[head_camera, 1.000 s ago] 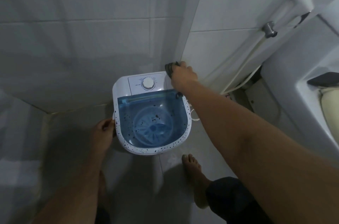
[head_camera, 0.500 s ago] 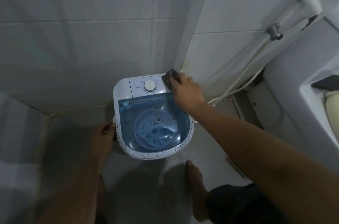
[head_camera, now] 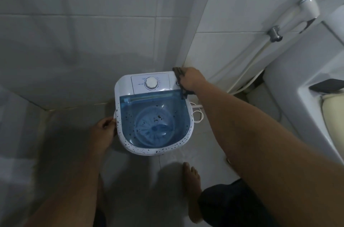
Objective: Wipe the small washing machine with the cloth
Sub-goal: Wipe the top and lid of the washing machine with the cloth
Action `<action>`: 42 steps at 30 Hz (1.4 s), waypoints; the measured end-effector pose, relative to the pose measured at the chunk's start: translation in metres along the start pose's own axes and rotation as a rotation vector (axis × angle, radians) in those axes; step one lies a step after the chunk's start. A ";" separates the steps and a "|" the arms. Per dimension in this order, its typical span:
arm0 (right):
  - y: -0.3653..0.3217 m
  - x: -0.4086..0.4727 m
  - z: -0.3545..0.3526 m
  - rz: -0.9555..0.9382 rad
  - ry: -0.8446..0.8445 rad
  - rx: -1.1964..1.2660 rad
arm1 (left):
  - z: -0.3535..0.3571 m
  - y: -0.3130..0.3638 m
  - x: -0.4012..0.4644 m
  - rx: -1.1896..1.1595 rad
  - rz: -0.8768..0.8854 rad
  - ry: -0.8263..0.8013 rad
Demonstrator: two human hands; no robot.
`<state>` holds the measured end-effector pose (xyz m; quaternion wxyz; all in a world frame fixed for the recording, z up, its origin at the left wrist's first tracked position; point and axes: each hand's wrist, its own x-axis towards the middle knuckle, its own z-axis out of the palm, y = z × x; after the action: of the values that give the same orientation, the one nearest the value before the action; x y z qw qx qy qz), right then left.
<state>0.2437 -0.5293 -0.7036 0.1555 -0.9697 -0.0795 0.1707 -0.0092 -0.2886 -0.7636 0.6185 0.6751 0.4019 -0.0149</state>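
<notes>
A small white washing machine [head_camera: 124, 85] with a blue see-through lid and a round dial stands on the floor in a tiled corner. Dark specks dot its rim and lid. My right hand [head_camera: 192, 79] presses a dark cloth [head_camera: 179, 75] against the machine's back right corner, beside the control panel. My left hand [head_camera: 103, 131] grips the machine's left side at the rim.
A toilet [head_camera: 297, 85] stands close on the right, with a bidet sprayer [head_camera: 308, 6] and its hose on the wall above. A white cord [head_camera: 198, 115] lies on the floor by the machine. My bare foot [head_camera: 192, 187] is just in front of it.
My right hand slid the cloth forward over the back right corner half a second ago, then moved back to the rear edge. My left hand kept its hold on the left side.
</notes>
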 end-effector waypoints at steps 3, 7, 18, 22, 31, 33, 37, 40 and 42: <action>0.041 -0.037 0.017 -0.020 0.065 0.064 | 0.002 0.003 -0.004 0.029 0.035 0.008; 0.078 -0.108 0.065 -0.157 0.243 0.209 | 0.002 0.004 -0.004 0.053 0.050 0.025; 0.072 -0.097 0.058 -0.232 0.219 0.088 | 0.001 0.006 -0.003 0.039 0.019 0.013; 0.041 -0.036 0.031 -0.119 0.120 0.113 | 0.004 0.008 -0.004 0.029 -0.004 0.011; 0.060 -0.117 0.076 -0.108 0.321 0.383 | 0.002 0.002 -0.001 0.006 0.015 0.037; 0.063 -0.147 0.094 -0.123 0.434 0.467 | 0.003 0.002 -0.001 0.008 0.017 0.045; 0.065 -0.208 0.136 -0.064 0.493 0.672 | 0.001 0.000 0.002 -0.005 -0.007 0.042; 0.067 -0.231 0.153 -0.052 0.410 0.736 | -0.001 0.001 0.003 0.006 -0.013 0.043; 0.068 -0.225 0.140 -0.068 0.414 0.682 | -0.001 0.003 0.003 0.025 -0.020 0.028</action>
<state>-0.0081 -0.6017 -0.7818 0.4867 -0.8732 -0.0174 -0.0172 -0.0061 -0.2860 -0.7621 0.6042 0.6788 0.4170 -0.0164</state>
